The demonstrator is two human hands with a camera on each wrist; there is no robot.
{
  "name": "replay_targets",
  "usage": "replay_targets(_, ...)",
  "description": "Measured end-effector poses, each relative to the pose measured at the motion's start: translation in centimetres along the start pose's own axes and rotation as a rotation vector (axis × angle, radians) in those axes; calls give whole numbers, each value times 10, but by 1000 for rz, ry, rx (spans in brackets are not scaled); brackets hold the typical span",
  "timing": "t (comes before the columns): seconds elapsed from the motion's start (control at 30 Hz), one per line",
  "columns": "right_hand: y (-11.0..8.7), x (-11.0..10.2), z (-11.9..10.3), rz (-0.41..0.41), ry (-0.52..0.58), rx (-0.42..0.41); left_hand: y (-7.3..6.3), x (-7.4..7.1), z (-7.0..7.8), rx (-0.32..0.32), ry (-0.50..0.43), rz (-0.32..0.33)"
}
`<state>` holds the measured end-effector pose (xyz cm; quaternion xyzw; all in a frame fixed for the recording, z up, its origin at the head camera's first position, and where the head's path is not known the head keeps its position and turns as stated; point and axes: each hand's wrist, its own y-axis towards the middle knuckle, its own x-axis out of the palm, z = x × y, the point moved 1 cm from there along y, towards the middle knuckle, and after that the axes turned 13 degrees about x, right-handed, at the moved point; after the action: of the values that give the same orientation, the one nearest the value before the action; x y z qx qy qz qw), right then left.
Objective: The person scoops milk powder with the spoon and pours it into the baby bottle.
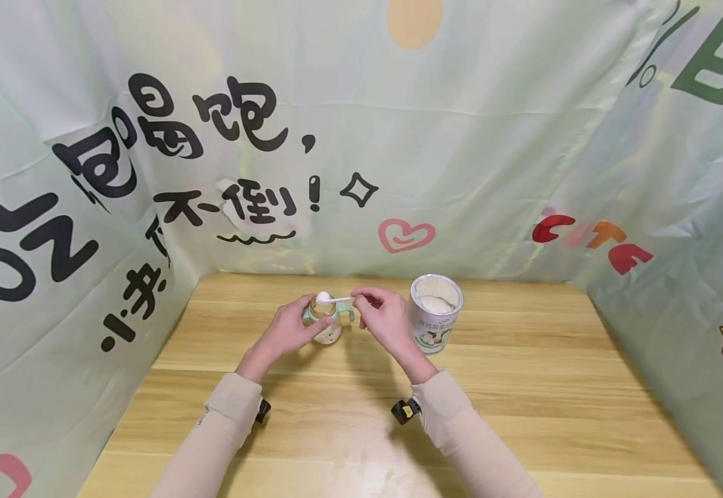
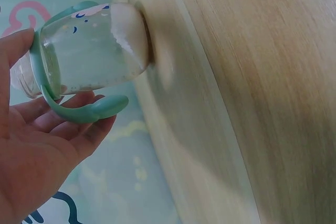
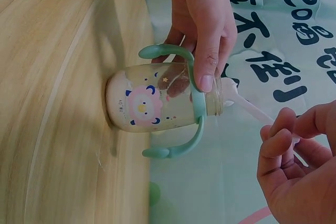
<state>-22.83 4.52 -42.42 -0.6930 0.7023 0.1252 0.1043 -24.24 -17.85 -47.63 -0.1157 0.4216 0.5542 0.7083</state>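
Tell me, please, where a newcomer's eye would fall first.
Bold black Chinese lettering on the left and back of the backdrop probably comes first. Below, the left hand grips a baby bottle while the right hand pinches a scoop at its mouth. An open powder tin stands to the right.

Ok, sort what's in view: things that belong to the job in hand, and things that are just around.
Part of the job:
- Handled bottle, gripped by the left hand
- White scoop, held at the bottle's mouth by the right hand
- Open tin of powder

Just around:
- Wooden table
- Printed cloth backdrop
- Black wrist devices
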Motion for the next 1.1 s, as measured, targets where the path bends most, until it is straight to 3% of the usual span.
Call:
replay_targets(0.53,-1,-1,2,-3,-19,-1,1,1,0,15,8,4)
replay_targets(1.1,1,-1,5,0,-8,-18,0,0,0,-10,-13,-1)
